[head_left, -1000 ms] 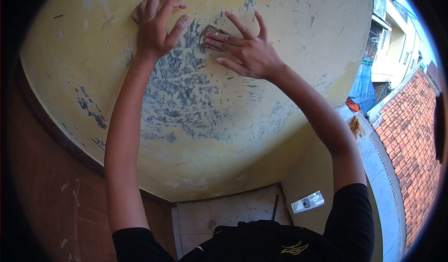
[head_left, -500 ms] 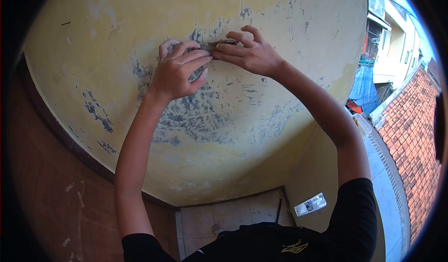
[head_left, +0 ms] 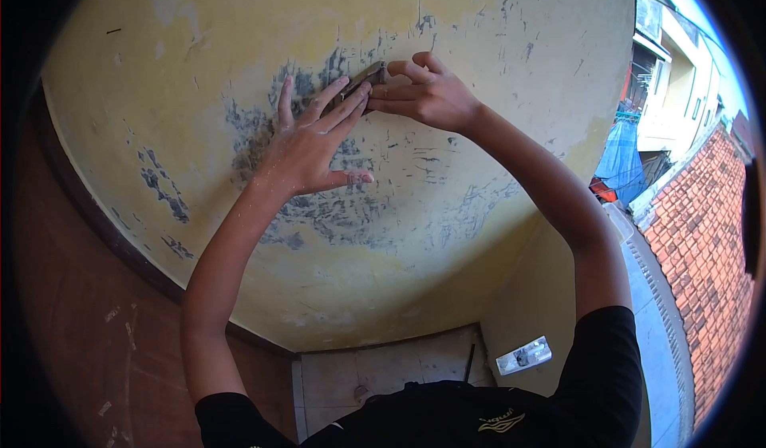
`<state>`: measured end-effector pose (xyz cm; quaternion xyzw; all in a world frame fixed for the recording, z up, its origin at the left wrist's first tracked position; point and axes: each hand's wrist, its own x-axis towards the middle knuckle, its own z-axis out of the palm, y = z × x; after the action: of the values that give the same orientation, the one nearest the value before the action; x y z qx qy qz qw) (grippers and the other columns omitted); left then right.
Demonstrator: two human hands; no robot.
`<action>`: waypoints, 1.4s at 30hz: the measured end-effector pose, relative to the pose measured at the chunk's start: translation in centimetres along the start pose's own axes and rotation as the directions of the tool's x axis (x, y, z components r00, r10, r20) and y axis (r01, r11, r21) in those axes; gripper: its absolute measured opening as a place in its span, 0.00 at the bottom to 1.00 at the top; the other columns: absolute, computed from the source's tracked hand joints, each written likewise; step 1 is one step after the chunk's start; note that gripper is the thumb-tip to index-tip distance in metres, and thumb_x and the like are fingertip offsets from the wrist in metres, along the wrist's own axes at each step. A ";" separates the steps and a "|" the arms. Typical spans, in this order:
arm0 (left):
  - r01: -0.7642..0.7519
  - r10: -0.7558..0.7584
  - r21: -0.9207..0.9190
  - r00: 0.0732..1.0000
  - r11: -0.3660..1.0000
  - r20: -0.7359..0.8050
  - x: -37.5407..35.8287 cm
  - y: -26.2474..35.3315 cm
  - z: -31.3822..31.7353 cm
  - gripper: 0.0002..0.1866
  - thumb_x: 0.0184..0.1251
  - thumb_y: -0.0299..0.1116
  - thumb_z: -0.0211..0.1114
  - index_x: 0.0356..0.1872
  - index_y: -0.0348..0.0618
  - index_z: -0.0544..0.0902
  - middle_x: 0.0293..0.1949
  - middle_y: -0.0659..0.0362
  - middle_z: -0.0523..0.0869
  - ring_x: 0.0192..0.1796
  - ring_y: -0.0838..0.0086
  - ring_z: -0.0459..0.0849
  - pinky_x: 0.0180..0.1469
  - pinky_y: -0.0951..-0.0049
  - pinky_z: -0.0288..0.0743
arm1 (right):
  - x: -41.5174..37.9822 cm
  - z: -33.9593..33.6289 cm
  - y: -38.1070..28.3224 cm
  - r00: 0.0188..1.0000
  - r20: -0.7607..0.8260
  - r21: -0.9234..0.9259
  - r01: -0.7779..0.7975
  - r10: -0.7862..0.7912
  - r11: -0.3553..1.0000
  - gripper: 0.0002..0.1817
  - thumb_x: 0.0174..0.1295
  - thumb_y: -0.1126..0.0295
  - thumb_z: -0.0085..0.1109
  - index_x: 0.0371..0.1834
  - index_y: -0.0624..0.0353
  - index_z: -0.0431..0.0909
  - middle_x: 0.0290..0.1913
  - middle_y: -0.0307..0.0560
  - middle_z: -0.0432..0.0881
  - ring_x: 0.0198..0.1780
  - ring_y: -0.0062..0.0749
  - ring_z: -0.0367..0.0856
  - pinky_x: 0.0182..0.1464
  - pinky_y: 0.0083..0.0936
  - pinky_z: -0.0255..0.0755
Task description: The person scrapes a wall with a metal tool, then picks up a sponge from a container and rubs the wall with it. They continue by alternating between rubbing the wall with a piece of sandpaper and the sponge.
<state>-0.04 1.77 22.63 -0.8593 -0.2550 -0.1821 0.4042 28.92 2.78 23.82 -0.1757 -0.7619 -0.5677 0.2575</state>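
In the head view, a folded, dark brownish-grey sheet that looks like sandpaper (head_left: pixel 365 78) lies tilted against the yellow wall (head_left: pixel 479 153). My right hand (head_left: pixel 436 97) pinches its right end, with the index and another finger curled. The spread fingers of my left hand (head_left: pixel 305 151) reach over its lower left side, fingertips pressing on it and thumb sticking out to the right. Pale dust coats the left fingers. Around and below both hands, grey scraped patches (head_left: pixel 327 215) show through the paint. The sheet's underside is hidden.
A brown surface (head_left: pixel 96 288) with a dark edge runs along the left. Below are a tiled floor (head_left: pixel 391 372) and a silvery rectangular item (head_left: pixel 523 355) near the right-hand wall. Beyond that wall are orange roof tiles (head_left: pixel 702 264) and a blue tarp (head_left: pixel 622 157).
My left hand has opened out and its thumb has swung down and away. The folded sheet has tilted, its right end higher. My right hand stays nearly in place.
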 end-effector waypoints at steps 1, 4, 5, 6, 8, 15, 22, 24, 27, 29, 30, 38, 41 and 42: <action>0.002 -0.001 -0.036 0.999 0.999 0.037 -0.3 0.4 0.7 0.67 0.55 0.93 0.37 0.85 0.50 0.62 0.88 0.71 0.54 0.90 0.64 0.46 0.80 0.18 0.20 | 0.0 0.2 -0.1 0.999 0.024 0.014 -0.024 0.024 1.000 0.18 0.66 0.60 0.66 0.59 0.32 0.91 0.62 0.15 0.88 0.73 0.26 0.70 0.70 0.35 0.63; 0.082 -0.082 -0.003 0.997 0.997 -0.004 -0.7 0.8 1.9 0.67 0.53 0.93 0.42 0.87 0.55 0.59 0.89 0.74 0.52 0.90 0.64 0.43 0.77 0.14 0.18 | 0.2 -0.5 -0.8 0.993 0.072 0.056 -0.097 0.093 0.994 0.20 0.64 0.60 0.69 0.60 0.32 0.90 0.63 0.17 0.88 0.73 0.26 0.71 0.70 0.33 0.64; 0.081 -0.081 -0.005 0.997 0.997 -0.002 -0.7 0.9 2.1 0.67 0.53 0.93 0.42 0.87 0.55 0.59 0.89 0.74 0.52 0.90 0.64 0.43 0.77 0.14 0.18 | 0.5 -1.0 -0.8 0.987 0.101 0.086 -0.135 0.127 0.987 0.21 0.63 0.60 0.71 0.61 0.33 0.90 0.64 0.18 0.88 0.73 0.27 0.71 0.70 0.32 0.65; 0.137 -0.137 0.012 0.991 0.991 0.008 -0.5 1.0 2.0 0.66 0.52 0.92 0.48 0.87 0.58 0.59 0.89 0.75 0.51 0.90 0.64 0.42 0.76 0.12 0.19 | 0.5 -1.4 -0.5 0.987 0.101 0.088 -0.134 0.125 0.987 0.21 0.63 0.60 0.71 0.61 0.33 0.90 0.64 0.18 0.88 0.73 0.27 0.71 0.70 0.32 0.65; 0.201 -0.201 0.027 0.979 0.979 0.020 -0.3 1.5 1.5 0.66 0.50 0.90 0.53 0.87 0.61 0.59 0.89 0.76 0.51 0.91 0.65 0.41 0.75 0.10 0.19 | 0.3 -2.2 0.6 0.996 0.051 0.162 -0.082 0.074 0.983 0.27 0.59 0.65 0.71 0.65 0.35 0.88 0.71 0.20 0.84 0.70 0.34 0.76 0.71 0.36 0.69; 0.359 -0.359 0.030 0.933 0.933 0.003 -2.2 1.7 1.3 0.65 0.44 0.88 0.62 0.84 0.61 0.68 0.87 0.78 0.56 0.91 0.66 0.39 0.74 0.06 0.25 | -0.3 -3.8 5.0 0.937 -0.058 -0.061 -0.346 0.343 0.936 0.27 0.71 0.62 0.62 0.74 0.34 0.81 0.79 0.26 0.77 0.77 0.42 0.72 0.79 0.45 0.62; 0.379 -0.369 0.064 0.921 0.923 -0.122 5.0 1.7 -1.1 0.67 0.37 0.87 0.67 0.83 0.62 0.70 0.87 0.79 0.57 0.91 0.62 0.40 0.73 0.06 0.24 | -0.3 -0.9 3.0 0.906 0.002 -0.197 -0.414 0.423 0.889 0.28 0.84 0.44 0.43 0.82 0.31 0.72 0.84 0.28 0.69 0.86 0.41 0.58 0.87 0.47 0.39; 0.354 -0.348 0.030 0.928 0.935 -0.130 4.1 1.9 0.3 0.66 0.38 0.87 0.66 0.82 0.62 0.70 0.87 0.79 0.58 0.91 0.62 0.40 0.72 0.06 0.24 | -0.7 -0.4 3.2 0.898 -0.051 -0.149 -0.439 0.437 0.886 0.27 0.84 0.44 0.42 0.82 0.30 0.72 0.84 0.28 0.69 0.86 0.40 0.58 0.88 0.47 0.39; 0.340 -0.340 0.026 0.940 0.940 0.008 1.6 3.6 1.3 0.67 0.38 0.88 0.65 0.83 0.62 0.70 0.87 0.79 0.58 0.91 0.62 0.40 0.72 0.05 0.24 | -1.1 -0.2 3.4 0.886 -0.100 -0.076 -0.461 0.453 0.884 0.27 0.84 0.46 0.42 0.82 0.29 0.72 0.83 0.28 0.70 0.86 0.39 0.58 0.88 0.47 0.39; 0.351 -0.356 0.065 0.921 0.934 0.155 0.7 3.5 1.4 0.67 0.39 0.88 0.65 0.83 0.62 0.69 0.87 0.79 0.58 0.91 0.62 0.40 0.71 0.05 0.24 | -1.0 0.0 3.2 0.885 -0.107 -0.047 -0.459 0.452 0.887 0.26 0.84 0.47 0.43 0.82 0.29 0.72 0.83 0.28 0.70 0.86 0.38 0.58 0.88 0.47 0.39; 0.393 -0.395 0.071 0.919 0.917 0.009 0.9 2.6 1.6 0.67 0.39 0.88 0.64 0.83 0.63 0.68 0.87 0.79 0.57 0.91 0.62 0.41 0.71 0.05 0.24 | -0.9 0.0 3.1 0.884 -0.102 -0.070 -0.463 0.455 0.884 0.26 0.84 0.47 0.43 0.82 0.28 0.72 0.83 0.28 0.70 0.86 0.38 0.58 0.88 0.47 0.39; 0.162 -0.162 -0.015 0.985 0.987 -0.055 2.0 2.2 2.5 0.66 0.37 0.87 0.65 0.83 0.64 0.70 0.87 0.80 0.57 0.90 0.61 0.43 0.69 0.03 0.26 | -0.8 -0.5 2.6 0.851 -0.053 -0.266 -0.516 0.522 0.814 0.26 0.85 0.47 0.41 0.82 0.26 0.71 0.83 0.24 0.69 0.87 0.33 0.57 0.89 0.46 0.27; 0.331 -0.319 0.174 0.943 0.927 -0.096 2.9 -0.6 -1.0 0.67 0.36 0.91 0.61 0.82 0.66 0.70 0.86 0.82 0.59 0.90 0.69 0.43 0.71 0.03 0.28 | -0.9 -0.3 3.3 0.857 -0.042 -0.222 -0.510 0.514 0.831 0.26 0.84 0.47 0.41 0.82 0.25 0.70 0.84 0.23 0.69 0.87 0.32 0.56 0.88 0.47 0.23; 0.322 -0.294 0.117 0.933 0.940 -0.207 3.0 -0.5 -0.5 0.66 0.36 0.91 0.61 0.81 0.66 0.72 0.85 0.82 0.61 0.90 0.71 0.44 0.71 0.04 0.30 | -0.9 -0.3 3.3 0.850 -0.035 -0.228 -0.519 0.525 0.824 0.26 0.84 0.45 0.43 0.82 0.23 0.70 0.83 0.22 0.69 0.87 0.30 0.57 0.88 0.47 0.26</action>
<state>2.02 2.49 24.78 -0.7551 -0.3606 -0.3036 0.4557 31.54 3.52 25.86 -0.4139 -0.6179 -0.5569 0.3699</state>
